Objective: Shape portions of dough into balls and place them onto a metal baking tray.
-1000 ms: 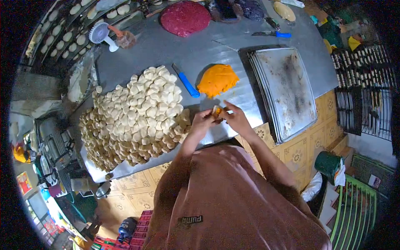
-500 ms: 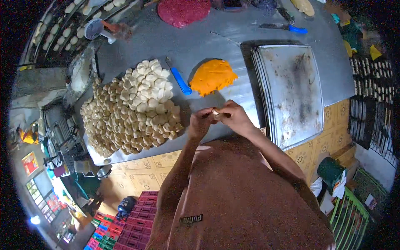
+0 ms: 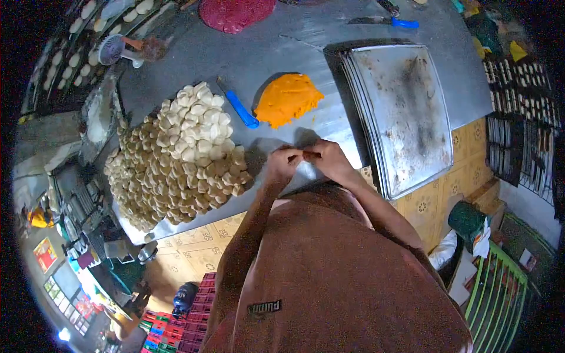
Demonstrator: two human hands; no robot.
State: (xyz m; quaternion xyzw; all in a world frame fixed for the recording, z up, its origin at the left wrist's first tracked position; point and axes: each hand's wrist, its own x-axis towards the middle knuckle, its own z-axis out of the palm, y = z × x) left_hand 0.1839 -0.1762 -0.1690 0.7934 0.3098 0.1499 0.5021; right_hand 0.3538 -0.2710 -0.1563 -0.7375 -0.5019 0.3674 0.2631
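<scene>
My left hand (image 3: 283, 162) and my right hand (image 3: 323, 157) meet at the near edge of the steel table (image 3: 276, 67), fingertips pinched round a small dough piece, mostly hidden. Just beyond them lies a mound of orange filling (image 3: 286, 100), with a blue-handled knife (image 3: 238, 107) to its left. A broad heap of small pale dough pieces (image 3: 179, 159) covers the table left of my hands.
A stack of stained metal trays (image 3: 400, 112) is at the right. A purple-red mass (image 3: 235, 12), another blue-handled knife (image 3: 405, 23) and a small fan (image 3: 110, 50) sit farther back. Trays of pale pieces (image 3: 76, 62) stand at upper left.
The orange-filled dough piece seen between my fingers a second ago is now mostly covered by closing fingertips. The view has shifted, moving the table's contents up and left.
</scene>
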